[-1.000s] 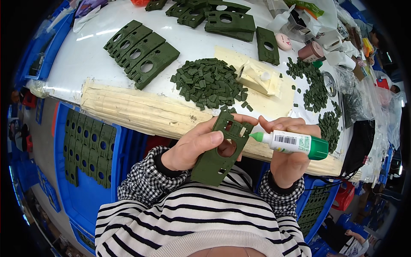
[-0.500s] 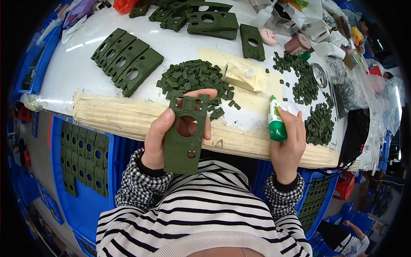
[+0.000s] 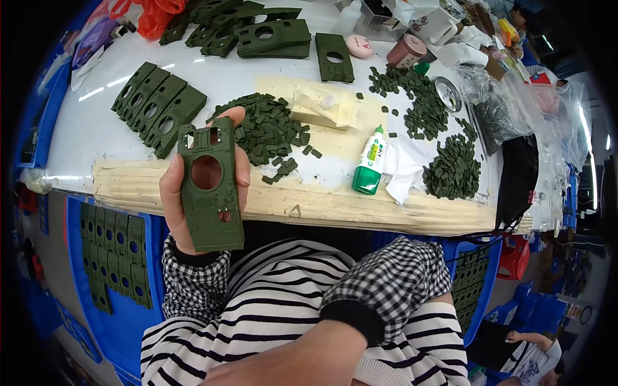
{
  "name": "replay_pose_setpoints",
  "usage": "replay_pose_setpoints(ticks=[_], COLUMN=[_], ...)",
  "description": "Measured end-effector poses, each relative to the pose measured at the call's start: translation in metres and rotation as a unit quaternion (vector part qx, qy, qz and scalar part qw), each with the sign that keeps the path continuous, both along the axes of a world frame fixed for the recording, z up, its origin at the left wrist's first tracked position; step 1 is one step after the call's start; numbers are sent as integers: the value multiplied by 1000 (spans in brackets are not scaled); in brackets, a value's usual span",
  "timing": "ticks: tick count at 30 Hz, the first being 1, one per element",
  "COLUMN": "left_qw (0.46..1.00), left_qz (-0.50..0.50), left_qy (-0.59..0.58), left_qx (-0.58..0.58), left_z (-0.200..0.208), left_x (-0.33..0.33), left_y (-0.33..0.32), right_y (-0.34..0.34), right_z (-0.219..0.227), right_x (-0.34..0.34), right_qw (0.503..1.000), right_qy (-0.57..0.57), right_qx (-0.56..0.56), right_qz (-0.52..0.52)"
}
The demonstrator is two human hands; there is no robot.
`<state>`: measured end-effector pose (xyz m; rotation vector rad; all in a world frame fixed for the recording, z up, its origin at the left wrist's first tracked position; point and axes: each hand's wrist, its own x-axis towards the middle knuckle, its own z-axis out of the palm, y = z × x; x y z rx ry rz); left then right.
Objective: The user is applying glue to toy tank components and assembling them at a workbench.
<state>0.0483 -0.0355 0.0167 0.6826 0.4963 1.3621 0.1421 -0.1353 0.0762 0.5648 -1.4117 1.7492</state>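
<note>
Hull panel: we find the dark green model-vehicle panel (image 3: 198,215) tilted upright in front of the counter's (image 3: 225,78) near edge, its large round opening facing us.
Left hand: the left hand (image 3: 174,199) grips it from behind, thumb along one side, fingers (image 3: 242,168) wrapped round the other.
Right hand: the right hand (image 3: 286,360) lies low across the striped sweater (image 3: 270,286); its fingers run out of view, so we cannot tell whether they are wide, narrow or holding anything.
Glue bottle: we note the white-and-green bottle (image 3: 369,164) on the counter, nozzle pointing away, just beside a crumpled white tissue (image 3: 407,164).
Small plates: we record a heap of small green plates (image 3: 261,132) partly behind the panel.
Finished-edge row: four similar panels (image 3: 185,106) lie side by side, left of that heap.
</note>
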Motion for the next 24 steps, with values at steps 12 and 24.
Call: replay_pose_setpoints(ticks=[12, 24], left_qw=[999, 997], left_qz=[-37, -74], left_qy=[-4, -11], left_qx=[1, 27], left_z=[2, -2], left_x=[-1, -1], left_y=[-8, -6], right_y=[-3, -27], right_z=[5, 7], right_x=[-40, -19], right_qw=[955, 988], right_qy=[242, 146], right_qx=[24, -41], right_qz=[170, -18])
